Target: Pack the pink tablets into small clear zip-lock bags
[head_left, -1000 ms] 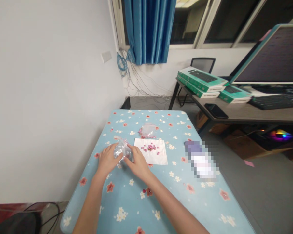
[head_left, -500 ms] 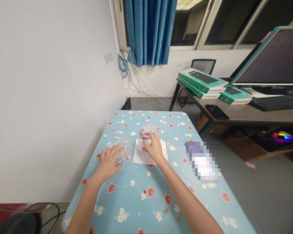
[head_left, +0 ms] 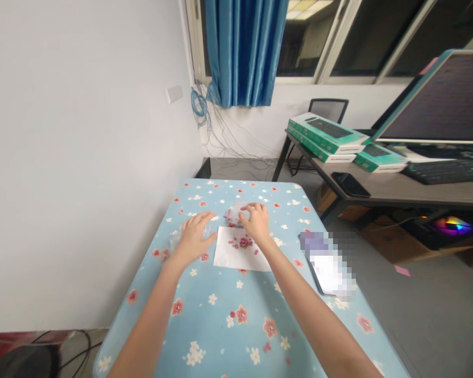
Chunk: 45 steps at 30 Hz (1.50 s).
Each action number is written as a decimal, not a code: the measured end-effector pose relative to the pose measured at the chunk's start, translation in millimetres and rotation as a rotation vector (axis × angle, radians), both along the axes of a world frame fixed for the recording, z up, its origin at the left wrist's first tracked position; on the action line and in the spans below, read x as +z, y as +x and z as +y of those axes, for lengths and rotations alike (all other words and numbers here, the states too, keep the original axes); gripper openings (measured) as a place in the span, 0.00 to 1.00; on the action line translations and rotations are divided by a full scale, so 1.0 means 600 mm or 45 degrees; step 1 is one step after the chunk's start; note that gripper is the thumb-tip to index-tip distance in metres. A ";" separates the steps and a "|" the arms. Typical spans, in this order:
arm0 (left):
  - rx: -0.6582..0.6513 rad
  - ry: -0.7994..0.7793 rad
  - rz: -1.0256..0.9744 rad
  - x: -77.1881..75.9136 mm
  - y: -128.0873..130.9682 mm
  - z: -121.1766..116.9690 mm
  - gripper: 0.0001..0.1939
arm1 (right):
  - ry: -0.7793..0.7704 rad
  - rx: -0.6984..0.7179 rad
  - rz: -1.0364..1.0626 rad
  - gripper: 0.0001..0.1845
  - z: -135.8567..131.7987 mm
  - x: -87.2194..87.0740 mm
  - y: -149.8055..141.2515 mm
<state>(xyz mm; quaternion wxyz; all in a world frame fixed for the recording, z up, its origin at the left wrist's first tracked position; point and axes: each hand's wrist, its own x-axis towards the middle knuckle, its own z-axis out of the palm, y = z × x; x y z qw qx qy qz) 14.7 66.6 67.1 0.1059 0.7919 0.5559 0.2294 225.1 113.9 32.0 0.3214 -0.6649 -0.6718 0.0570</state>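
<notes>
A white sheet of paper (head_left: 230, 257) lies on the flower-patterned table, with a small pile of tiny red bead-like pieces (head_left: 245, 241) on it. Just beyond its far edge is a clear plastic bag (head_left: 233, 214) with reddish pieces in it. My right hand (head_left: 257, 221) is over the paper's far right part. Its thumb and forefinger are bent and slightly apart at the bag's right side; whether they touch it is unclear. My left hand (head_left: 196, 235) is left of the paper, fingers and thumb spread, over clear plastic bags (head_left: 174, 241) that it partly covers.
A phone-like object (head_left: 327, 270), partly pixelated, lies near the table's (head_left: 216, 331) right edge. Loose red pieces (head_left: 267, 347) are on the cloth near me. To the right, a desk holds green keyboard boxes (head_left: 327, 134), a black phone (head_left: 350, 185) and a monitor (head_left: 441, 97). A white wall (head_left: 82, 157) runs along the left.
My left hand has moved right and away from me, toward the paper. My right hand has shifted slightly right and farther away, uncovering the red pile on the paper.
</notes>
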 end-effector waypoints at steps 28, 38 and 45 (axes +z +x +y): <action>-0.092 -0.361 -1.041 -0.046 0.108 0.001 0.14 | 0.077 0.202 0.750 0.20 -0.076 0.020 0.013; 0.063 -0.668 -1.567 -0.068 0.103 -0.046 0.22 | -0.383 0.273 1.432 0.18 -0.140 -0.003 0.053; 0.121 -0.613 -1.618 -0.075 0.097 -0.047 0.23 | -0.476 0.464 1.343 0.13 -0.158 0.006 0.050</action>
